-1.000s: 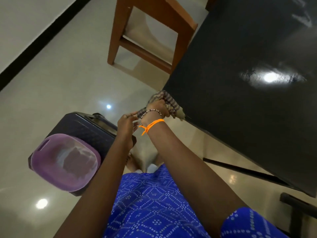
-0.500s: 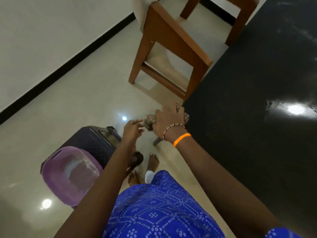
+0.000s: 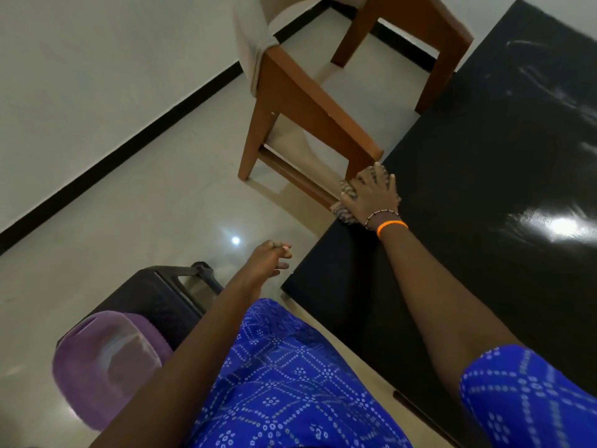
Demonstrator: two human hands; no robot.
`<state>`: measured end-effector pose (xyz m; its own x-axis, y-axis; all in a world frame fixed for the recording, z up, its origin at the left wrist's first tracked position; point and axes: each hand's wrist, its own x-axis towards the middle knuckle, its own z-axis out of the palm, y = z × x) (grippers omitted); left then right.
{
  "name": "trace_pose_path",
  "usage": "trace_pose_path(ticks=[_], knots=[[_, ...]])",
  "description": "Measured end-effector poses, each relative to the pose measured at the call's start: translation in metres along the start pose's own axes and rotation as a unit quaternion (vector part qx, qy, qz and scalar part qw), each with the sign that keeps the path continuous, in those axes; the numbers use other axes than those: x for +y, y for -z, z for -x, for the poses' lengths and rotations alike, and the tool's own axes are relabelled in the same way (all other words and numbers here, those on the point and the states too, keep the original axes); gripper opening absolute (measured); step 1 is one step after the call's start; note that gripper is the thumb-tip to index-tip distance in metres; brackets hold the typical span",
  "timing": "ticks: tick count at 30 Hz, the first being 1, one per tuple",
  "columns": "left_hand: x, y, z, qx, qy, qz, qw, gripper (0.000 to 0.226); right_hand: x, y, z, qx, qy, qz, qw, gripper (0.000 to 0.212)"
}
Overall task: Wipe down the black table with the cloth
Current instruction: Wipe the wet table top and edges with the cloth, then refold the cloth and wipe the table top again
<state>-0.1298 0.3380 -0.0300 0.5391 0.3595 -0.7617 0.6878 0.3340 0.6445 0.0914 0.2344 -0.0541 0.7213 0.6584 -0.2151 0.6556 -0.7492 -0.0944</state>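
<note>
The glossy black table (image 3: 484, 163) fills the right side of the view. A striped brown cloth (image 3: 346, 193) lies on its left edge, close to the chair. My right hand (image 3: 373, 195) presses flat on that cloth with fingers spread; most of the cloth is hidden under the palm. It wears a bead bracelet and an orange band at the wrist. My left hand (image 3: 269, 260) hovers over the floor just left of the table's near corner, fingers loosely curled and holding nothing.
A wooden chair (image 3: 290, 101) with a pale cushion stands against the table's left edge, beside my right hand. A dark suitcase (image 3: 161, 295) with a purple plastic tub (image 3: 103, 360) on it sits on the tiled floor at lower left. A white wall with black skirting runs behind.
My right hand has carried the cloth from the table's near corner forward along the left edge and now lies flat on it. My left hand has let go and dropped back.
</note>
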Motion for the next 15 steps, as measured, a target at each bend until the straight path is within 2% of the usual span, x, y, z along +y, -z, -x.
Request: trace_pose_path(ticks=[4,8,15], knots=[[0.015,0.003,-0.012,0.001,-0.011,0.002,1.0,0.033,-0.003,-0.001,-0.008,0.031,-0.023,-0.023,0.999,0.042],[0.023,0.004,-0.024,-0.018,-0.006,-0.007,1.0,0.033,-0.023,-0.011,0.013,0.052,0.018,-0.009,0.998,0.038],[0.039,0.021,-0.055,-0.002,0.022,0.037,0.999,0.033,-0.074,-0.015,0.036,-0.025,0.077,0.029,0.996,0.042]])
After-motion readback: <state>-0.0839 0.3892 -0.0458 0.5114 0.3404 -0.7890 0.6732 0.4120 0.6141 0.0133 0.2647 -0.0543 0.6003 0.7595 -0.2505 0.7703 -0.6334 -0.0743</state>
